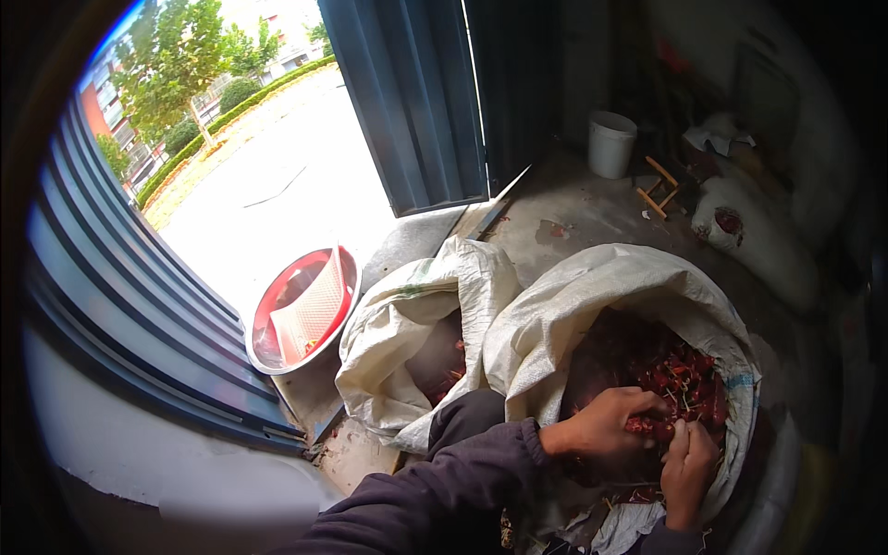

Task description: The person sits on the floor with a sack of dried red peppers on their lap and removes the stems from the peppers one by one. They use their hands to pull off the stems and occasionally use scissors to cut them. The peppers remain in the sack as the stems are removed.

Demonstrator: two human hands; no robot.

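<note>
A: In the head view, where are the dark red dried chili peppers?

B: Inside the larger white woven-plastic sack, wide-mouthed on the grey concrete floor.

A: And each hand?

B: The left hand is curled around a few peppers at the sack's mouth. The right hand has thumb and fingertips pinched close beside them; I can't tell whether it grips one.

A: What else is in the room?

B: Just left stands a smaller white woven-plastic sack. Beyond it, a round pale-rimmed basin holds a red plastic basket. Farther back are a white cylindrical bucket and a small wooden frame.

A: The doorway?

B: A dark blue corrugated metal door stands beside bright, sunlit ground.
</note>
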